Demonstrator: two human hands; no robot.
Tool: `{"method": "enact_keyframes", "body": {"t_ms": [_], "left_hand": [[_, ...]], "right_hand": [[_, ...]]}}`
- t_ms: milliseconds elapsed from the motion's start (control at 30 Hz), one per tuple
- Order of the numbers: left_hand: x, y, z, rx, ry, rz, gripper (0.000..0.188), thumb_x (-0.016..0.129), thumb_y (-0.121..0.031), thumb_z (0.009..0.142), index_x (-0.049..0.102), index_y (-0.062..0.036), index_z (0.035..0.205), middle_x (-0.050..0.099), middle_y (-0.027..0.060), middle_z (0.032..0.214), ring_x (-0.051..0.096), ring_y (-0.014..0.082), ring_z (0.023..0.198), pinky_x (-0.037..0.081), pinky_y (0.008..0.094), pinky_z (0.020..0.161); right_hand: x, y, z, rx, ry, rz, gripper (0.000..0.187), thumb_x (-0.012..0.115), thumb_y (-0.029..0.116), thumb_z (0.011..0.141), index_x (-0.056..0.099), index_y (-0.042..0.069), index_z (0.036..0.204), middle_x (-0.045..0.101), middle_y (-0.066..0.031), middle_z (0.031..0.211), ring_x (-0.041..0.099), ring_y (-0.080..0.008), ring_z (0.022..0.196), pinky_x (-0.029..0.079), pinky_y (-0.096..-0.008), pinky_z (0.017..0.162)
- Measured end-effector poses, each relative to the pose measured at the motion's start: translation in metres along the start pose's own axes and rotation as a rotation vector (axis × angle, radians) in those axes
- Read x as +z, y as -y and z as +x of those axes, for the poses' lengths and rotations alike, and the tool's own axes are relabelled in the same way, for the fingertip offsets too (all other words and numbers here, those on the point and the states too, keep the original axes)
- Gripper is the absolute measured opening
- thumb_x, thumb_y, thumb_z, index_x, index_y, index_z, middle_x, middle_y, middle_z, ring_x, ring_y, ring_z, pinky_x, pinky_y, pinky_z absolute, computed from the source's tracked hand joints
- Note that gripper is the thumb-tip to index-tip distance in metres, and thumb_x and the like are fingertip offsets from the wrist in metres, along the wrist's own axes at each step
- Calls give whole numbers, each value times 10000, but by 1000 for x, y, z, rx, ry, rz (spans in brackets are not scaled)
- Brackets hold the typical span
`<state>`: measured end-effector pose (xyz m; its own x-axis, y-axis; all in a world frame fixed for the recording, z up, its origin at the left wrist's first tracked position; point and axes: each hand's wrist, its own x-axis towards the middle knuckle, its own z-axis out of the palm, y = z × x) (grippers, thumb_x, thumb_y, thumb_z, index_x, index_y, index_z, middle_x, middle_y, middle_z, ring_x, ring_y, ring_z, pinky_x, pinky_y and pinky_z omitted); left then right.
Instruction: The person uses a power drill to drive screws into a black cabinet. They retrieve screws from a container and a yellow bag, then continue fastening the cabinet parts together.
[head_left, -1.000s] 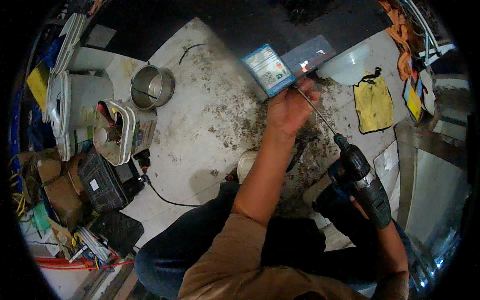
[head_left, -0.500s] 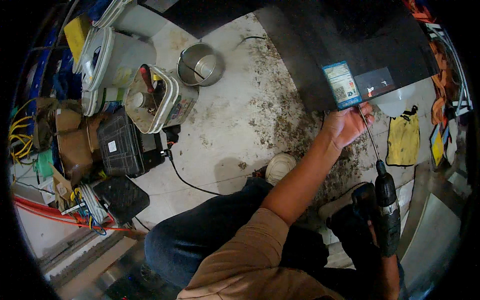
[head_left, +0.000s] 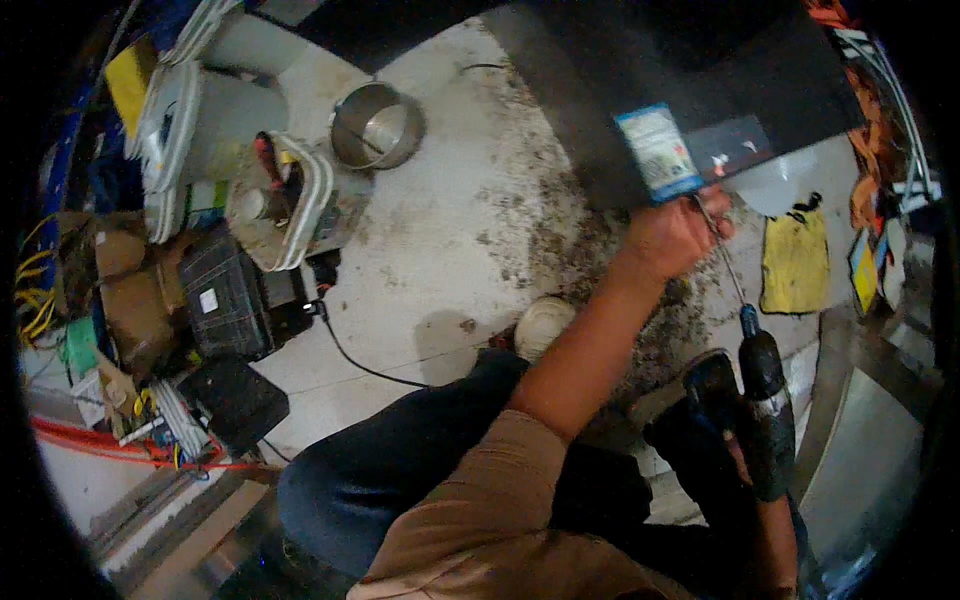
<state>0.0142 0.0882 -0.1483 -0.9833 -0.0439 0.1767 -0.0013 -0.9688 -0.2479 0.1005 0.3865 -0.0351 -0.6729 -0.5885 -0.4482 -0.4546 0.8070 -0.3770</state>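
Note:
My left hand (head_left: 672, 238) is stretched forward with its fingers closed around the long thin bit (head_left: 722, 255) of a cordless drill, at the near edge of a dark panel (head_left: 700, 90) that bears a blue-and-white label (head_left: 658, 152). My right hand (head_left: 762, 462), in a dark glove, grips the black drill (head_left: 765, 400) at lower right and points it up toward the panel. Dark debris is scattered over the pale floor (head_left: 460, 240) just below the panel edge.
A round metal duct collar (head_left: 377, 124) lies on the floor at upper centre. To the left stand white buckets (head_left: 215, 130), a tool-filled container (head_left: 280, 200), black cases (head_left: 228, 300) and a black cable (head_left: 350, 355). A yellow cloth (head_left: 795, 262) lies at right. Sheet metal (head_left: 860, 470) fills the lower right.
The view has turned a little, shifting everything in frame. My left hand stays on the bit at the panel edge and my right hand keeps its grip on the drill.

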Motion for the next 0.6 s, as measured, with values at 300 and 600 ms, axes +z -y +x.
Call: {"method": "enact_keyframes", "body": {"t_ms": [300,600], "left_hand": [[1,-14,-11,75,-49,218,358,701,-251,771,554,-110,1065,489,-30,855,457,117,831,375,339,785],[0,-4,0,70,-2,41,257,709,-137,722,508,-104,880,440,-24,811,433,114,798,352,332,773]], "right_hand": [[-17,18,27,-269,51,-56,388,677,249,749,585,50,1070,571,-186,1026,534,-368,923,454,-444,784],[4,0,13,-22,26,443,395,699,219,719,580,68,1064,624,-103,937,609,-274,820,507,-397,711]]}}
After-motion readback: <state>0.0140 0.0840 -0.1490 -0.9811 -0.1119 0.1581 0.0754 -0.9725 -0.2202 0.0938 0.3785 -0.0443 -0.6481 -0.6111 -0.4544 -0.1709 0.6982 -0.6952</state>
